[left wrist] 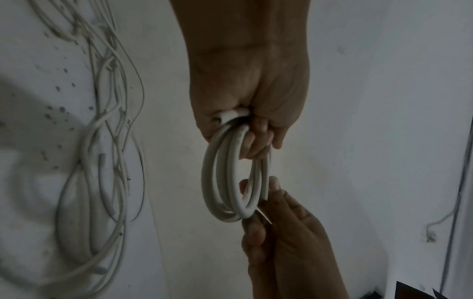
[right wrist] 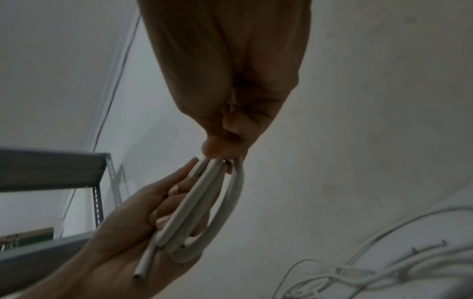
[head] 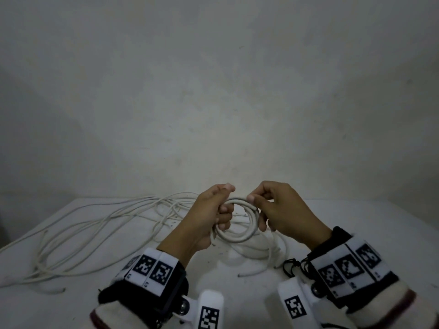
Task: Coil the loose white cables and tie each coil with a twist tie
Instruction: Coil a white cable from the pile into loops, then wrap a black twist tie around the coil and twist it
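head view — both hands (head: 211,217) grip coil (head: 240,222)

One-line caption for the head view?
Both hands, left hand and right hand, grip a white cable coil above the table.

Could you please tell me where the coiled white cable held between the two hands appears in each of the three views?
Head: the coil sits low centre, between the left hand and right hand.
Left wrist: the coil hangs mid-frame, seen nearly edge-on, below the left hand.
Right wrist: the coil is centre, below the right hand.
Shared landmark: the loose cables on the table, left in the left wrist view, bottom right in the right wrist view.
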